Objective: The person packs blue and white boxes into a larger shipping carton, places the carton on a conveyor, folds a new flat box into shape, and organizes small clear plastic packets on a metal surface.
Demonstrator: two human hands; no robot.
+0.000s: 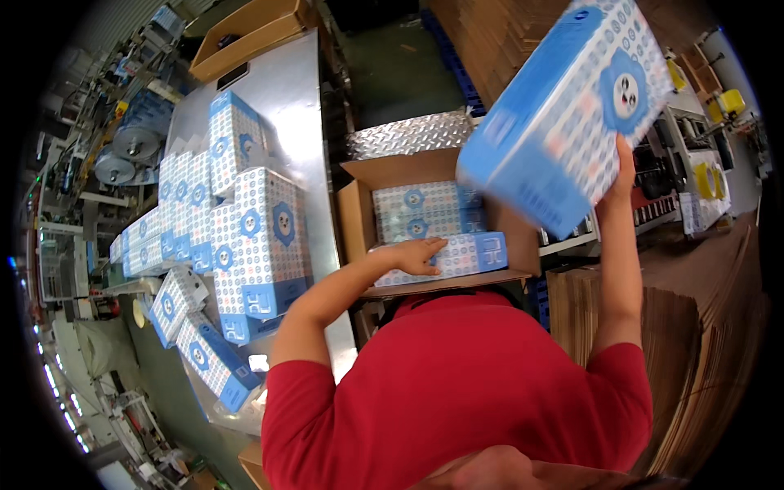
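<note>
My right hand (622, 175) is raised at the right, closed on the side of a large blue-and-white printed pack (584, 106). The pack is tilted in the air, its lower end blurred by motion. In front of me, an open cardboard carton (354, 229) contains several similar packs (416, 198) lying flat. One pack (469, 255) is against the carton's near wall. My left hand (418, 256) lies on top of that pack with its fingers stretched out. The fingers of my right hand behind the held pack are hidden.
A metal table (298, 106) to my left bears several stacked packs (265, 237), a phone (233, 76) and a shallow cardboard box (245, 37). Flattened cardboard (678, 351) is stacked at the right. Beyond the carton is a diamond-patterned metal plate (408, 135).
</note>
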